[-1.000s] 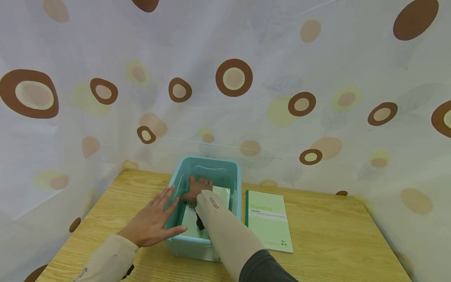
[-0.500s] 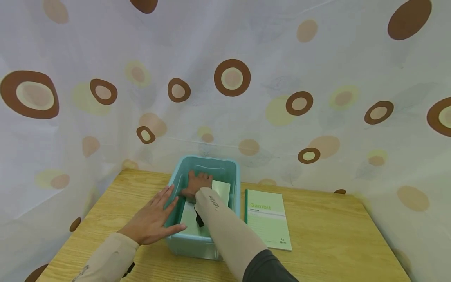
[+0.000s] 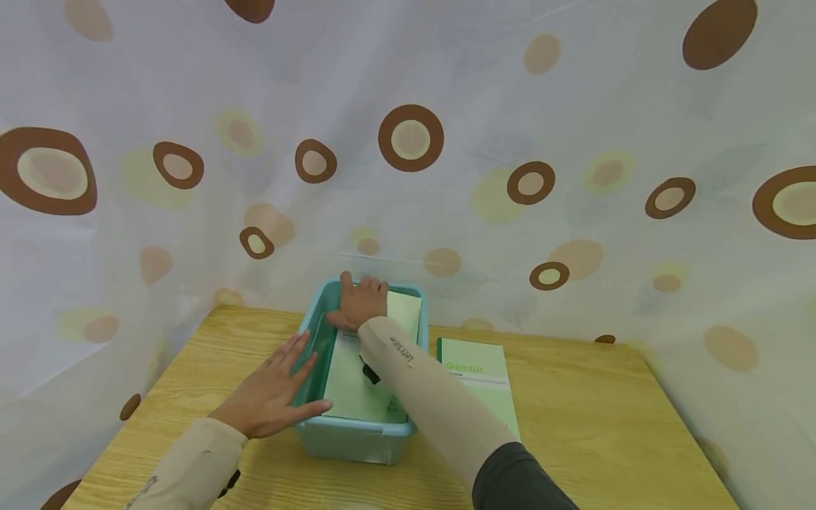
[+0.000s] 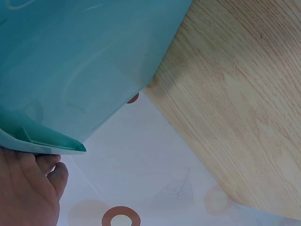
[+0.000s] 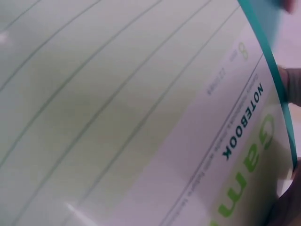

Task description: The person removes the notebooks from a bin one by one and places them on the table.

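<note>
My right hand [image 3: 362, 303] grips a pale green notebook [image 3: 353, 389] by its upper spine side, raised to about rim level inside a light blue plastic bin [image 3: 353, 446]. Close up in the right wrist view, the notebook's cover [image 5: 155, 94] shows ruled lines and the word NOTEBOOK, with the right fingers [image 5: 292, 87] at its green spine. With fingers spread, my left hand [image 3: 270, 393] rests against the bin's left rim. In the left wrist view part of that hand [image 4: 28, 188] lies just under the bin's rim [image 4: 47, 147].
A second pale green Gambit notebook [image 3: 474, 372] lies on the wooden table [image 3: 574, 418] right of the bin, partly behind the right sleeve. A white curtain [image 3: 446, 71] with brown and yellow spots stands behind the table and along its sides.
My right hand has risen from deep in the bin toward its far rim, bringing the notebook up with it. The left hand stays at the left rim. The view has shifted slightly.
</note>
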Action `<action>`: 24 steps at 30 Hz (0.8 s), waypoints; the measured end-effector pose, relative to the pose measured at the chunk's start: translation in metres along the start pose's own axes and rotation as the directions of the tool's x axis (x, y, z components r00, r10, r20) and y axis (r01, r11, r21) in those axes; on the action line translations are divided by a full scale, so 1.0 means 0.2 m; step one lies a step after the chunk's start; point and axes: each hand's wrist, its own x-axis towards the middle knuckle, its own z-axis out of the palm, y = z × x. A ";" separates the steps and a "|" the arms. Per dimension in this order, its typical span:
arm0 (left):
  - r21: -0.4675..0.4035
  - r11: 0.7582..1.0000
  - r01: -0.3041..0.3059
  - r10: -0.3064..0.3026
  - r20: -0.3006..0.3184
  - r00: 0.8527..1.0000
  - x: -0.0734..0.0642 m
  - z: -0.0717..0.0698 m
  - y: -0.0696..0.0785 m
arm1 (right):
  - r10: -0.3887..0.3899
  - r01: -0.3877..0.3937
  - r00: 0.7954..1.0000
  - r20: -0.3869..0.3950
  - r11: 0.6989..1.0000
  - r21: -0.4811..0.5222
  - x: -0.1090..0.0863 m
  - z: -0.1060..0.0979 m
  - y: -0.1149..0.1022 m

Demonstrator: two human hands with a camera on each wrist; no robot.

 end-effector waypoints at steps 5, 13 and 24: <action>0.001 1.000 -0.002 0.002 -0.002 1.000 0.00 0.00 0.01 | -0.013 0.012 0.999 -0.045 1.000 -0.028 -0.01 -0.16 0.01; 0.010 1.000 0.006 -0.006 -0.001 1.000 0.00 0.00 0.01 | -0.021 0.021 0.993 -0.115 1.000 0.003 -0.02 -0.43 0.04; 0.025 1.000 0.003 -0.003 -0.005 1.000 0.00 0.00 0.01 | 0.033 -0.011 0.980 -0.198 0.994 0.112 -0.07 -0.78 0.15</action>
